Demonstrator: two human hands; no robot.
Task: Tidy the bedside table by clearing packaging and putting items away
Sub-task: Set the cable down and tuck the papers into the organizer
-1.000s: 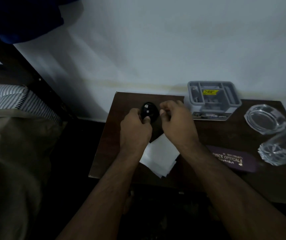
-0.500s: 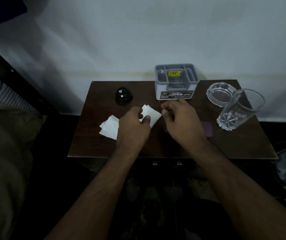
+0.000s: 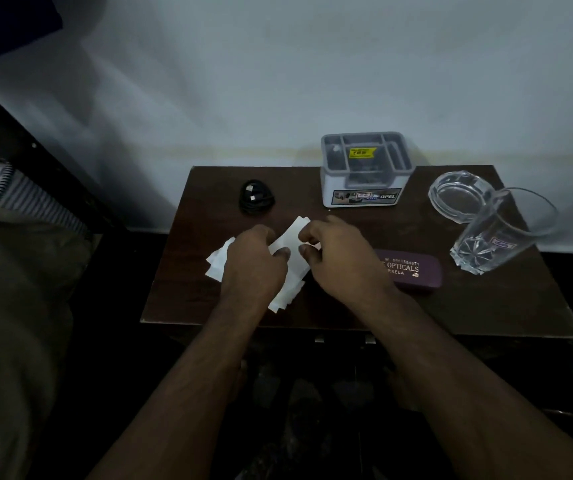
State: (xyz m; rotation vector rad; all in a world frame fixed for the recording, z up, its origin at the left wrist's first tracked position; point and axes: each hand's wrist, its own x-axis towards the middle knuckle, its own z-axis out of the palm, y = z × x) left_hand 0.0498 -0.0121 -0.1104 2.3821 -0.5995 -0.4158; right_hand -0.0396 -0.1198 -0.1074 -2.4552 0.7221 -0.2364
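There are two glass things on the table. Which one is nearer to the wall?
The low round glass ashtray. It sits behind the tall drinking glass, closer to the wall, while the drinking glass stands nearer the table's front.

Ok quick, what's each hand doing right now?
Left hand: fingers curled, pinching the white paper.
Right hand: fingers curled, pinching the same paper.

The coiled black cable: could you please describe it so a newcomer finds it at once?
On the dark wooden bedside table, look at the far left corner near the wall. The coiled black cable lies there alone, left of the grey plastic organiser box; it is the only black, round bundle.
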